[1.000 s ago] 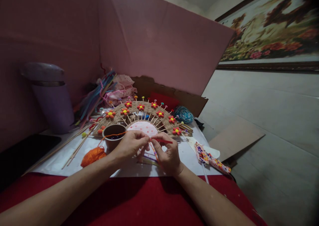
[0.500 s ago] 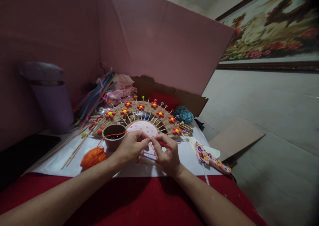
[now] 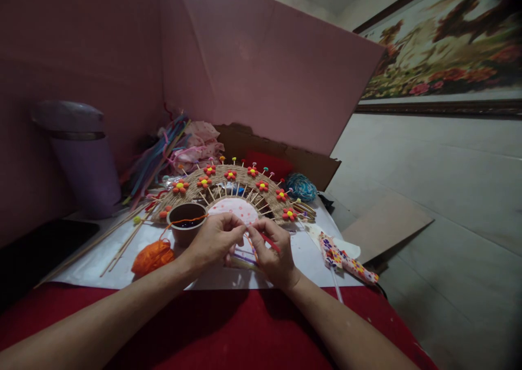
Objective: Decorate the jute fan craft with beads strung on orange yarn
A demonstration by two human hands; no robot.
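My left hand (image 3: 220, 239) pinches orange yarn (image 3: 188, 219), its fingertips meeting those of the other hand. The strand runs back over a brown cup (image 3: 188, 234) to an orange yarn ball (image 3: 153, 258). In my right hand (image 3: 271, 250) is a slim red crochet hook (image 3: 269, 241), gripped between thumb and fingers; its tip is hidden. A bit of orange yarn hangs below the fingers. Just beyond both hands lies a half-round twine-woven piece (image 3: 240, 177) with red and yellow flowers, thin sticks and a dotted white centre (image 3: 232, 209).
Wooden sticks (image 3: 122, 249) and a dark flat object (image 3: 53, 250) lie left. A purple tumbler (image 3: 87, 168) stands behind them. Blue yarn (image 3: 300, 187) sits back right, with a flower-patterned wrapped item (image 3: 346, 262) nearer. White paper (image 3: 314, 275) covers part of the red cloth (image 3: 204, 326).
The red hook in my right hand has tilted slightly, its outer end a little lower. My left hand and the yarn are almost unchanged.
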